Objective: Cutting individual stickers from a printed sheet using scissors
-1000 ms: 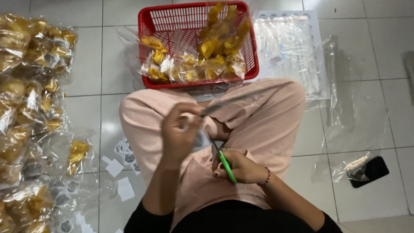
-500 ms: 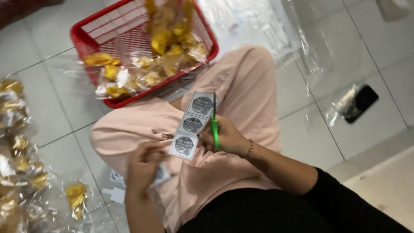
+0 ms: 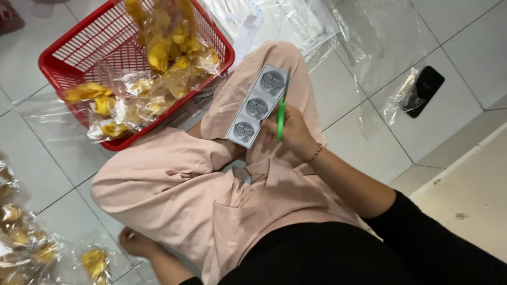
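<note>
1. While seated cross-legged on the floor (image 3: 369, 132), the person props a sticker strip (image 3: 257, 105) on the knee, so it lies flat and within reach.
2. Right hand (image 3: 290, 132): grip clenched on the strip's edge, a green pen (image 3: 280, 119) pinched alongside.
3. Left hand (image 3: 138, 244) is down by the floor near bagged yellow snacks (image 3: 95, 262); grip state: cannot tell.
4. Red basket (image 3: 79, 58) of bagged snacks sits just ahead of the knees, handy.
</note>
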